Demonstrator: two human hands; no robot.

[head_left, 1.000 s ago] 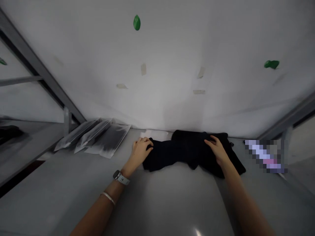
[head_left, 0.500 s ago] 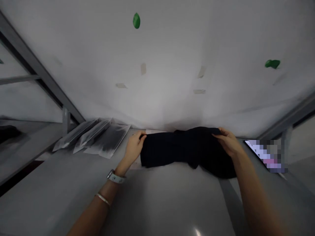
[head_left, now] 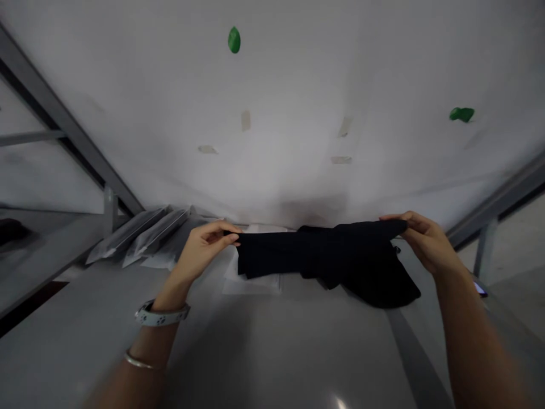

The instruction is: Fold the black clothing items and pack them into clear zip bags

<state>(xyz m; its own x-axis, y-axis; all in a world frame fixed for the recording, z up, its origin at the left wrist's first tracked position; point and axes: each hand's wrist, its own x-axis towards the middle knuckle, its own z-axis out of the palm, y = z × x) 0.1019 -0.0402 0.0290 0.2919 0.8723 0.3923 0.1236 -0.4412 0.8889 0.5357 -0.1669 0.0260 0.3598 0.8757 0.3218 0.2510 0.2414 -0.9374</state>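
A: What is the left hand (head_left: 204, 247) doing?
B: It is pinching one top corner of the dark cloth (head_left: 293, 253). The thumb and fingers are nearly closed, with just the cloth between them.
A: And the right hand (head_left: 426, 241)?
B: That one pinches the other top corner, also nearly closed. The top edge looks pulled out long between the two hands.
A: Where is the cloth?
B: At the back of the gray surface (head_left: 298, 352), near the white wall (head_left: 298, 85). The rest hangs down in folds. A big black part (head_left: 383, 284) spreads out at the right. I can't tell if it is the same piece.
A: What is under the left part?
B: A white, see-through sheet (head_left: 255, 285), lying flat.
A: Anything beside them?
B: Some clear bags (head_left: 128, 233) with dark stuff inside, on the left. A bit of a lit screen (head_left: 480, 289) peeks out behind the right wrist.
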